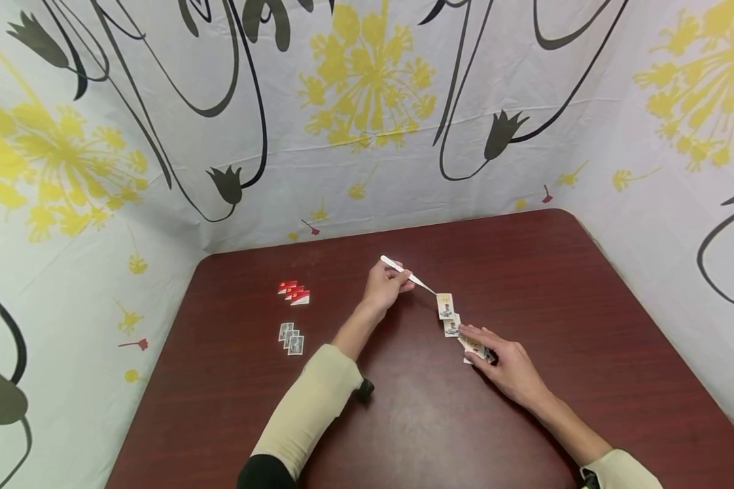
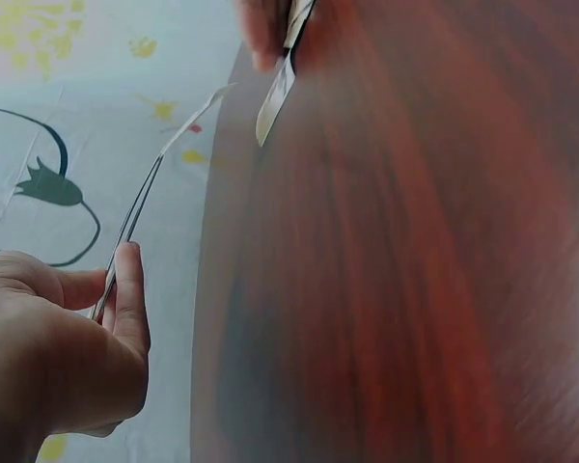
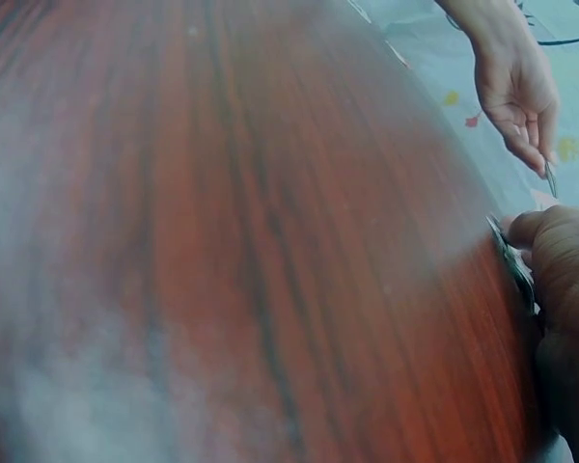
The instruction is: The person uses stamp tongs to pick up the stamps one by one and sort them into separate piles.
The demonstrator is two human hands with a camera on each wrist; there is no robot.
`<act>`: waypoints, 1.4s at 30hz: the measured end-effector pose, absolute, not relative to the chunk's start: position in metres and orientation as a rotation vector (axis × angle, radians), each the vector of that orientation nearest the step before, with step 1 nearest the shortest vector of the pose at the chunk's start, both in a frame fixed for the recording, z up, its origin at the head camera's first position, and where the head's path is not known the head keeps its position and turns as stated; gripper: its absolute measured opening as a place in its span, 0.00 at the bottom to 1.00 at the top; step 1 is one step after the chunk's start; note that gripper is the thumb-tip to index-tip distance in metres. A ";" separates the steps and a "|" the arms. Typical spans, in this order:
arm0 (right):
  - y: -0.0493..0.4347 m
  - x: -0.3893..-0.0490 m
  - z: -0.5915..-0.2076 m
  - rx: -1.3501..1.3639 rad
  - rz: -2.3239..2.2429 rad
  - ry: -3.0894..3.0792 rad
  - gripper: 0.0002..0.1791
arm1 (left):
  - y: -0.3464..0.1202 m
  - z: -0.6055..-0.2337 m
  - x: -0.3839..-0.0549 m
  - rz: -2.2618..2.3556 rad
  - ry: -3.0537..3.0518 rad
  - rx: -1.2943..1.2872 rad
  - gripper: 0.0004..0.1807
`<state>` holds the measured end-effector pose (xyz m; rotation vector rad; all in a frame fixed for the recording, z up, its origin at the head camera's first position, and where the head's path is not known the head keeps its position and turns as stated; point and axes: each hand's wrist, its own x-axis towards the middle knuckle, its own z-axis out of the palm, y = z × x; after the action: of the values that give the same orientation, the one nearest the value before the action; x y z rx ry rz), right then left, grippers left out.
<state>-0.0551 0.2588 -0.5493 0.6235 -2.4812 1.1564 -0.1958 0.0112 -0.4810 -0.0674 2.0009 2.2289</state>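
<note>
Left grip [image 1: 384,288] pinches tweezers [image 1: 421,282], their long axis slanting rightward to the far card [image 1: 445,305] on the counter [image 1: 526,272]. Right grip [image 1: 510,363], fingers extended, rests on the near cards [image 1: 476,348]; I see the far card just beyond it, nearer than to the left grip.

No word, number or brand can be read. At least some of the red cards [image 1: 300,298] on the table [image 1: 355,435] carry a small yellow sign on their red part, too small to make out. The grey cards [image 1: 295,345] bear a print inside a pale border; any lettering there is illegible. The cream cards [image 1: 444,305] show yellowish print with a darker figure below, equally unreadable, and the wrist views catch cards too slanted to help. Whether dark shapes cut off atop the cloth [image 1: 379,193] are letters cannot be told.
</note>
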 end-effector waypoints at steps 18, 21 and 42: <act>0.259 -0.056 -0.550 0.633 1.155 -2.480 0.25 | -0.009 -0.479 -0.235 2.174 2.222 -0.175 0.15; 0.259 -0.056 -0.551 0.638 1.149 -2.480 0.25 | -0.010 -0.479 -0.238 2.113 2.314 -0.180 0.13; 0.257 -0.054 -0.547 0.637 1.141 -2.474 0.25 | -0.005 -0.484 -0.256 1.706 2.746 -0.261 0.10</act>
<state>-0.0544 0.2567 -0.5472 0.6373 -2.4740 1.1407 -0.2563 -0.0047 -0.4837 -0.2614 2.7463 1.7063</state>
